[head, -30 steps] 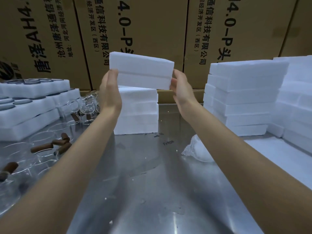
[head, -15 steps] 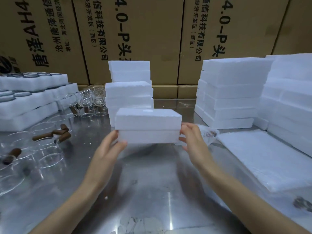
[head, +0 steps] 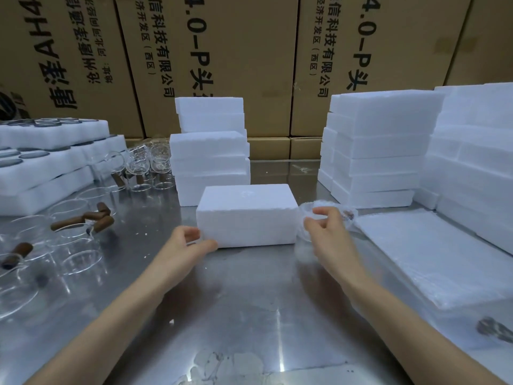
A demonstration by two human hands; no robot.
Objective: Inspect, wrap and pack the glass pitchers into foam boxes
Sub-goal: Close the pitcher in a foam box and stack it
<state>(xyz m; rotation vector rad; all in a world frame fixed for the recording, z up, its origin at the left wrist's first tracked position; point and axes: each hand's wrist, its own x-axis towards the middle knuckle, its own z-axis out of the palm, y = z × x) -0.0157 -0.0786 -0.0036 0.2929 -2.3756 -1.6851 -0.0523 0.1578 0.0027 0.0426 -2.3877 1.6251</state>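
A: Item one, foam box (head: 247,215)?
B: White, closed, flat on the steel table (head: 236,315), between both hands. Left hand (head: 184,247) at its near-left corner, thumb on the lower front edge, fingers curled at the left end. Right hand (head: 329,234) just off the right end, fingers loosely curled, touching nothing clearly; a wrapped bundle (head: 326,209) partly hidden behind it.
A: Beyond the hands?
B: Stack of foam boxes (head: 211,162) directly behind. Taller foam stacks (head: 383,145) to the right, flat foam sheets (head: 433,254) beside the right hand. Glass pitchers (head: 75,234) with brown handles left of the left hand.
A: Open room?
B: Bare steel toward the near edge, under both forearms.
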